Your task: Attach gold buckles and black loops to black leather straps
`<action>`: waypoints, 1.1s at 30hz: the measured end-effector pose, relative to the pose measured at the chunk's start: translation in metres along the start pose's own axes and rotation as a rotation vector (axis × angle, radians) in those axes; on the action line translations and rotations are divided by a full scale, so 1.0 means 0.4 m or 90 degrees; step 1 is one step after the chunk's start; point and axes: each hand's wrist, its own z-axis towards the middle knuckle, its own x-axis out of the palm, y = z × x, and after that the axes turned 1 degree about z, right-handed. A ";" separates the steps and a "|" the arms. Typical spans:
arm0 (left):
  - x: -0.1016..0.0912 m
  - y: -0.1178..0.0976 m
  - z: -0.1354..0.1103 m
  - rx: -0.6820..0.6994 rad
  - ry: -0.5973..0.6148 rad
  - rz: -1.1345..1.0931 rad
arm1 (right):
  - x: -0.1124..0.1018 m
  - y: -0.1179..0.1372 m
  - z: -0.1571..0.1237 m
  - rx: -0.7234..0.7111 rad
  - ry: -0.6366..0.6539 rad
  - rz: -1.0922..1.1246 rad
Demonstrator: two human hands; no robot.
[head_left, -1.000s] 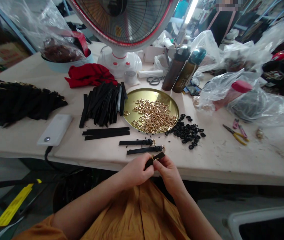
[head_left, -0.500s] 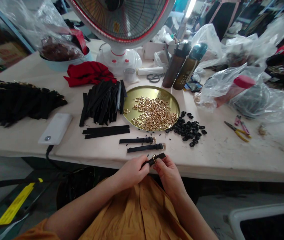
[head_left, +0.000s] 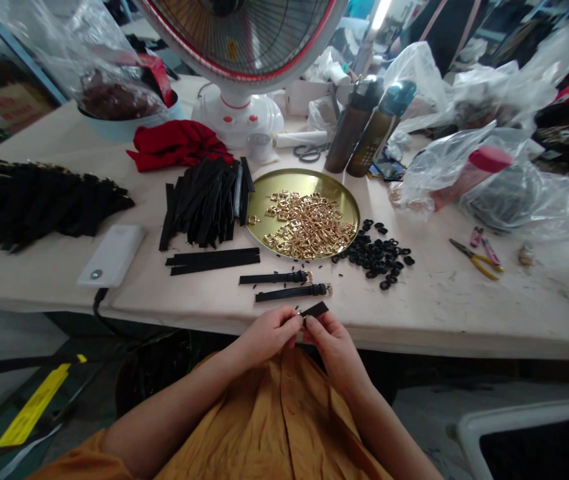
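My left hand and my right hand meet at the table's front edge, both pinched on one short black strap with a gold buckle at its left end. Just beyond them lie two finished black straps with buckles. A round gold tray further back holds several gold buckles. Small black loops are scattered to its right, and a heap of black straps lies to its left.
A white fan stands at the back. Two dark bottles, scissors, a red cloth, plastic bags, yellow-handled pliers, a white power bank and a long pile of black straps lie around.
My hands have shifted slightly toward the table. The gold buckle now sits at my left fingertips, and more of the strap's free end sticks out to the right.
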 end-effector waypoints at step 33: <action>0.023 -0.011 0.003 0.006 -0.052 0.057 | -0.001 0.043 0.002 0.072 0.018 0.130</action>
